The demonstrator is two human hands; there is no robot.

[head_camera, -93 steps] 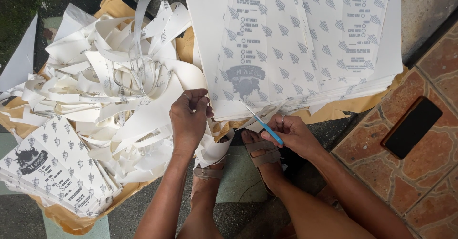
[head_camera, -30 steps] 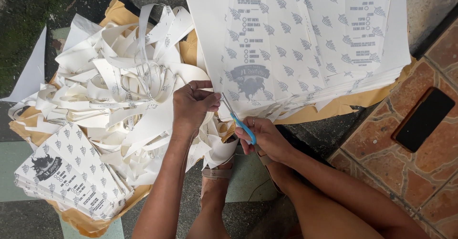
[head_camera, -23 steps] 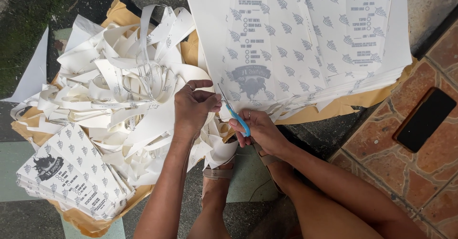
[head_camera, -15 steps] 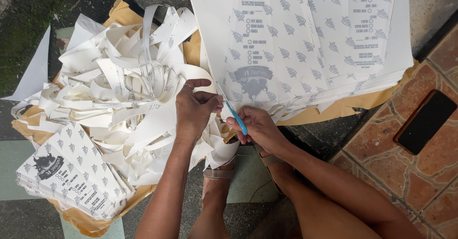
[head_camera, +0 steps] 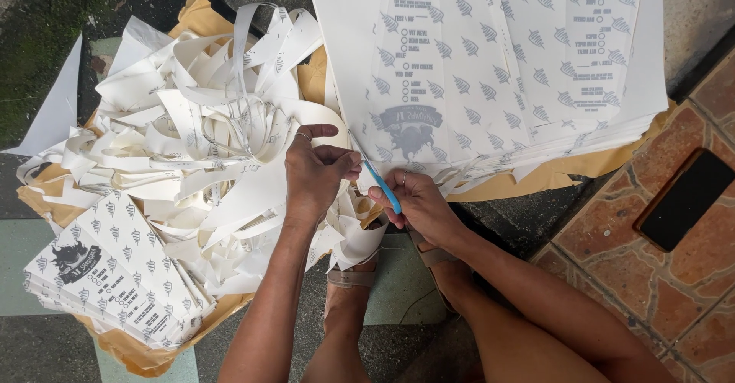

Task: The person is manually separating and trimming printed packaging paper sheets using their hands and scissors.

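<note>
1. Where the far left of the view begins, a stack of cut printed cards (head_camera: 115,280) lies on brown paper (head_camera: 138,348), just beside a heap of white paper offcuts (head_camera: 191,146).
2. The curling strips of the heap crowd right up against the left hand (head_camera: 314,172) and hide much of the ground under it.
3. The left hand is closed in a pinch, thumb and fingers together on the edge of the large printed sheets (head_camera: 490,69), at their lower left corner.
4. Between the two hands runs the blue-handled scissors (head_camera: 380,185), tilted, with the tip toward the sheet edge.
5. The right hand (head_camera: 417,203) is wrapped tight around the scissors' handle, just right of the left hand and nearly touching it.
6. A sandalled foot (head_camera: 348,283) rests below the hands.
7. On the far right, a dark phone (head_camera: 685,199) lies on the reddish tiles (head_camera: 612,237), well apart from the hands.
</note>
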